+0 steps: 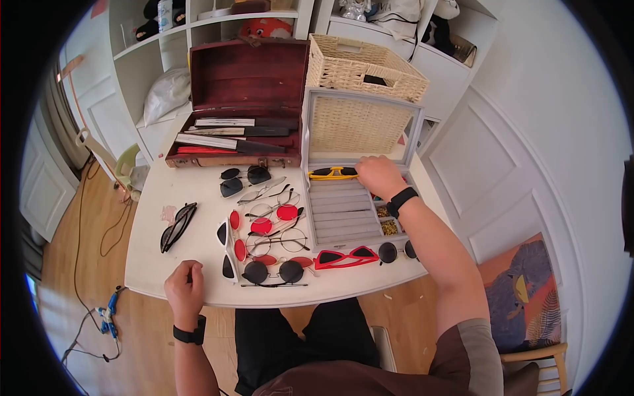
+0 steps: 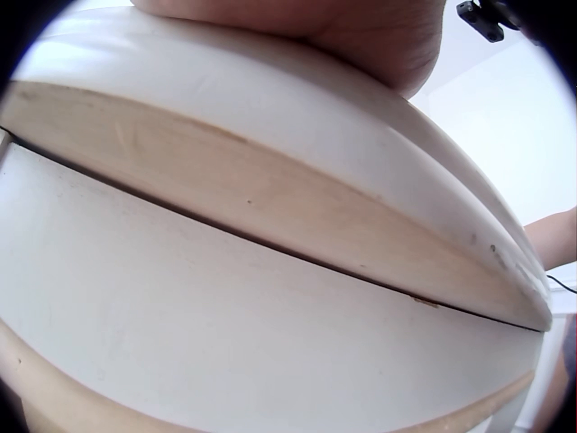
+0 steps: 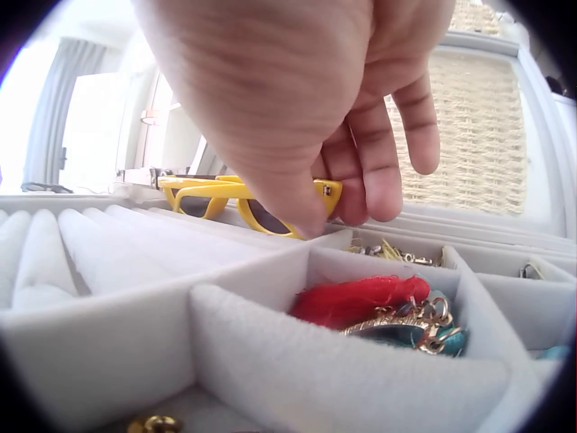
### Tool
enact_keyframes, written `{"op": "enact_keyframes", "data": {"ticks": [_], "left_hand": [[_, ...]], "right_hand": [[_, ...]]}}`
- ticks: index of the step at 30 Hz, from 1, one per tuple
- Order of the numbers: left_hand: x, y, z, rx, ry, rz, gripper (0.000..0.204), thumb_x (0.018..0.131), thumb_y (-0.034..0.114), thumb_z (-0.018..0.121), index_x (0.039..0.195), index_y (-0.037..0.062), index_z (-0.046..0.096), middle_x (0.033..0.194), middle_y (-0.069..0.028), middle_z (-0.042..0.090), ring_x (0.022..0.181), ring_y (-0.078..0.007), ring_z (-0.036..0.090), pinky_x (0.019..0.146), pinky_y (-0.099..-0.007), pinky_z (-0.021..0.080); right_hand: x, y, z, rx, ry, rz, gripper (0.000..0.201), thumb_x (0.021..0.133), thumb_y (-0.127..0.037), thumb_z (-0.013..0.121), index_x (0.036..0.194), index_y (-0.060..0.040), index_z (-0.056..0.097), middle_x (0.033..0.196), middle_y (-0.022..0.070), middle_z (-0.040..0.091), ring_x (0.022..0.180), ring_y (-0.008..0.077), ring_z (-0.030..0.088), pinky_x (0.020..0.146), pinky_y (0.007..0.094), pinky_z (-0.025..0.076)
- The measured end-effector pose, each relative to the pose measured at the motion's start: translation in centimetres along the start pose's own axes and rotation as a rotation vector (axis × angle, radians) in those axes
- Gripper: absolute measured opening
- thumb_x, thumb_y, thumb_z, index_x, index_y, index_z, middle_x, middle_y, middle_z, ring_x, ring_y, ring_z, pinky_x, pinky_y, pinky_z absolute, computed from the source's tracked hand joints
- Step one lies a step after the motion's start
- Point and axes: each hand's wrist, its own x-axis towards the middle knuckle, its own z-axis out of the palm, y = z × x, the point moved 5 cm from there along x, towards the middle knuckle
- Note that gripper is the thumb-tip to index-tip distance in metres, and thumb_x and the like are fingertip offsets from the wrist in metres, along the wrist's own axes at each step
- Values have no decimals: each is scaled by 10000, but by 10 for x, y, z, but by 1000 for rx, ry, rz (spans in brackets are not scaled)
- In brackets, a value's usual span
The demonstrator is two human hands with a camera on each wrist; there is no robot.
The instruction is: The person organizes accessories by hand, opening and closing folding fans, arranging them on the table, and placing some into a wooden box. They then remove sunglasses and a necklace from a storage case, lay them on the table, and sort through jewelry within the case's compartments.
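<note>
Yellow-framed sunglasses [image 1: 332, 173] lie along the back of a grey jewelry box [image 1: 308, 214] whose glass lid stands up. My right hand [image 1: 381, 177] pinches their right end between thumb and fingers; the right wrist view shows the yellow frame [image 3: 225, 188] at the thumb tip. Below that hand, a compartment holds a red tassel [image 3: 361, 299] and gold-coloured jewelry. My left hand [image 1: 185, 288] rests at the table's front edge, fingers loosely curled, holding nothing. Nearest to it are white-framed sunglasses [image 1: 229, 254] and black-framed glasses [image 1: 178, 228].
Several glasses lie left of the box, including round dark sunglasses [image 1: 290, 271]. Red-framed sunglasses [image 1: 347, 257] sit before it. Behind stand an open wooden case [image 1: 247, 79] with folded fans [image 1: 214, 140] and a wicker basket [image 1: 337, 59]. A wall [image 1: 528, 152] rises at right.
</note>
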Motion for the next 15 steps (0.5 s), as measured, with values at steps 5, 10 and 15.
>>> {"op": "enact_keyframes", "data": {"ticks": [5,10,15], "left_hand": [[1,-3,1,4,-3,-21,129,931,97,631,846,13,679,644,-118,614,518,-217,574,526,-324,442],[0,0,0,-19,6,-2,121,924,95,632,849,14,680,650,-116,618,520,-222,576,530,-324,447],[1,-3,1,-10,2,-11,124,926,97,632,846,16,679,653,-118,621,523,-225,579,535,-326,451]], "right_hand": [[-2,-5,-6,-45,-34,-28,112,839,-97,622,796,-99,726,841,81,687,831,256,687,754,387,506],[2,-10,-3,-93,-73,-38,119,842,-104,626,789,-104,732,836,78,687,836,250,686,762,392,494],[3,-15,-3,-157,-97,-29,120,843,-120,637,783,-96,738,823,73,684,839,252,679,774,389,477]]}}
